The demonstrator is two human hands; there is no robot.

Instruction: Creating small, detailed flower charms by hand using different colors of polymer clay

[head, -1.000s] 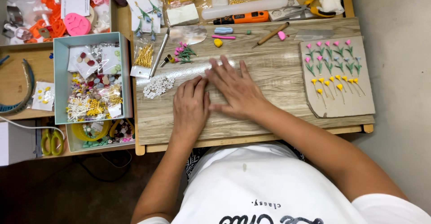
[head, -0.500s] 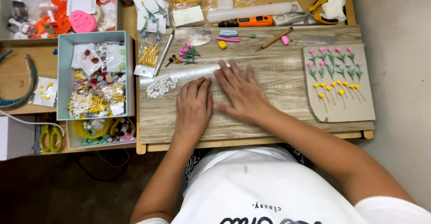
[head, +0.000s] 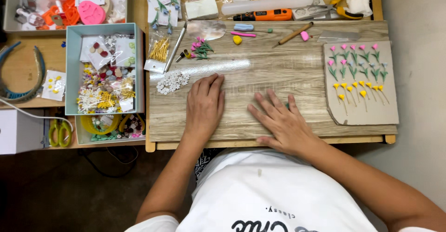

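Observation:
My left hand (head: 204,104) lies flat, palm down, on the wooden work board (head: 297,69), holding nothing. Its fingertips reach the near edge of a clear glossy strip (head: 232,67) that lies across the board. My right hand (head: 281,120) rests palm down closer to me, fingers spread and empty. A cluster of small white clay flowers (head: 173,81) sits just left of my left hand. Pink and green clay flowers (head: 200,48) and a yellow clay bit (head: 237,39) lie further back.
A grey slab (head: 367,111) with rows of pink and yellow clay flowers lies at the board's right end. A teal box (head: 69,69) of decorations stands to the left. An orange knife (head: 265,14), a white roller (head: 269,3) and small tools line the back. Green scissors (head: 59,132) lie lower left.
Both hands have drawn back toward me off the clear strip. The right hand moved furthest, to the near right part of the board, and its fingers spread.

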